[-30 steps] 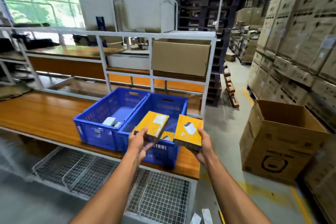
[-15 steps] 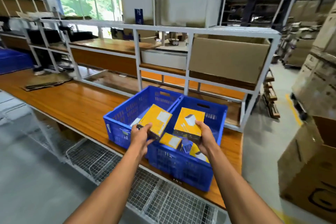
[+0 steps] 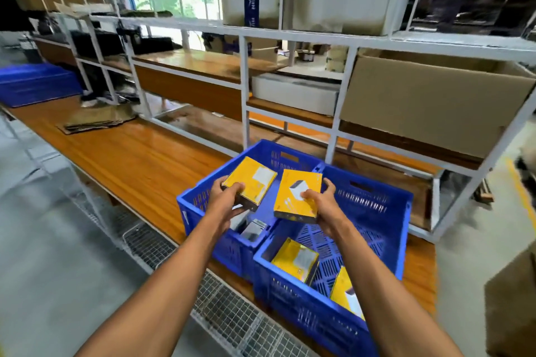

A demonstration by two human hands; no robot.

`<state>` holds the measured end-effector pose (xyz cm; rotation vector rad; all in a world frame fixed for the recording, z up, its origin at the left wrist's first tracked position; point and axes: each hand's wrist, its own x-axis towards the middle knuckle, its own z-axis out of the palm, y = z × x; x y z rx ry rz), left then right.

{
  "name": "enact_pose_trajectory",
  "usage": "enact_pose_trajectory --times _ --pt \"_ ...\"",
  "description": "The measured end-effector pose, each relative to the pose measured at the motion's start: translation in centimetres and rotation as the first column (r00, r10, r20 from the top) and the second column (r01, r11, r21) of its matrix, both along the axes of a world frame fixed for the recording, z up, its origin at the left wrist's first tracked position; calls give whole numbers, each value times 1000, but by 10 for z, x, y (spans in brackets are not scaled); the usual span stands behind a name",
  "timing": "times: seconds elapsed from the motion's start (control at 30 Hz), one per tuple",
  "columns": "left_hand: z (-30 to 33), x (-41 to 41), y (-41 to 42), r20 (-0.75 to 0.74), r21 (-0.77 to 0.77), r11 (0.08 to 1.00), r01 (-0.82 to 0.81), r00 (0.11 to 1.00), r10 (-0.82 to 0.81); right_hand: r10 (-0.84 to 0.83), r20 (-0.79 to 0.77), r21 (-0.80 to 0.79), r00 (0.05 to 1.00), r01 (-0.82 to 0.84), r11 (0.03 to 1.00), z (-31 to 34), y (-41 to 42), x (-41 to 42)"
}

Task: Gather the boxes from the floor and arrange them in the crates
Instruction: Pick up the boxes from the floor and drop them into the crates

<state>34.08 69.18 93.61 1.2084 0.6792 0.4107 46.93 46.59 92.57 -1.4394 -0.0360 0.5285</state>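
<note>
The left hand (image 3: 224,197) grips a flat yellow cardboard box with a white label (image 3: 250,181) by its near end, holding it tilted above the left blue perforated plastic crate (image 3: 203,211), where a small white and grey box (image 3: 252,230) lies on the bottom. The right hand (image 3: 323,206) grips a second yellow cardboard box printed with a white device (image 3: 297,195) by its right edge, above the seam between that crate and the right blue plastic crate (image 3: 385,229). Two more yellow boxes, one nearer the middle (image 3: 294,261) and one at the near wall (image 3: 346,294), lie inside the right crate, and both crates stand side by side, touching, on the glossy wooden workbench (image 3: 130,159) in front of a white metal shelf frame (image 3: 246,90).
</note>
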Motion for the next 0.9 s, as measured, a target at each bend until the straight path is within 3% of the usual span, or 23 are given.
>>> enact_pose_trajectory --times 0.3,0.43,0.57,0.7,0.77,0.9 --pt "0 57 -41 -35 94 947 307 952 -305 -270 138 -218 953 295 930 0 -73 17" --pt "-11 70 -63 -197 261 879 400 913 -357 -267 148 -448 952 305 840 -6 -115 -3" --pt "-28 60 -85 -407 489 686 538 837 -367 -184 229 -687 956 293 665 -30 -141 -24" --pt "-41 49 -101 -499 480 624 617 777 -384 -24 206 -824 978 186 535 -26 -139 -50" --pt "-44 44 -107 -519 480 604 636 761 -389 49 189 -905 981 155 395 -22 -136 -56" --pt "-49 38 -107 -550 476 590 652 745 -378 336 131 -991 933 129 28 -20 -118 -59"
